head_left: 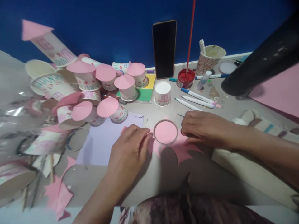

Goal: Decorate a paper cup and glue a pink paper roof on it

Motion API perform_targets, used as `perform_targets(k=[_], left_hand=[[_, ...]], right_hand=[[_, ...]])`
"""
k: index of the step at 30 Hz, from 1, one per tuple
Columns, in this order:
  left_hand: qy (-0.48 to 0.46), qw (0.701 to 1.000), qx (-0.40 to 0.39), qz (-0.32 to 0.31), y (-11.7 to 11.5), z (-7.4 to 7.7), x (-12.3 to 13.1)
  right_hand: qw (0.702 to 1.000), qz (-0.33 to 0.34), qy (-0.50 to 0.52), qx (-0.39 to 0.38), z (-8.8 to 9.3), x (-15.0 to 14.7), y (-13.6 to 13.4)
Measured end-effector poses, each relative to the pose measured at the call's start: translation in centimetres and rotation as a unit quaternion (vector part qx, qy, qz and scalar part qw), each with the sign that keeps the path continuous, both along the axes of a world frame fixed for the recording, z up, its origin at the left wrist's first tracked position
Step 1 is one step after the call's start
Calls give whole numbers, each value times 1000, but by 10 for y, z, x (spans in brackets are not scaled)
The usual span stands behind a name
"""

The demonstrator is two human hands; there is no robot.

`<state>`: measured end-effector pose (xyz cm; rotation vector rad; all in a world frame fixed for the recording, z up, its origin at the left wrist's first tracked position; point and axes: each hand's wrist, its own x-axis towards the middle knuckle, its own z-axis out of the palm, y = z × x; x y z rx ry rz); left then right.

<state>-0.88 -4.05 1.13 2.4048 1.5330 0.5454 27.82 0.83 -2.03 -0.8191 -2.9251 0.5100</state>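
Ring [166, 144] lies flat on pink paper [191, 150], between the hands. Hands apart: left hand [128, 151] at the paper's left edge, right hand [198, 128] curled at its right; can't tell if either grips. Cup [163, 99] beyond the ring, pens [198, 102] right of that, phone [164, 49] upright behind. Pink-topped cups [87, 81] crowd the left.
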Motion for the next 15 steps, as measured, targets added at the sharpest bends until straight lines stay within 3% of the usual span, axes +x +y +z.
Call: perform_targets(k=[4,10,15], left_hand=[[-3,1000,12,-10,-13,9,-2],[12,999,25,26,-14,-4,2],[7,999,34,14,-18,-12,16]], right_hand=[[1000,5,4,25,1,0,-2],[999,-1,-12,41,10,-4,-6],[999,-12,-29,44,12,-7,-7]])
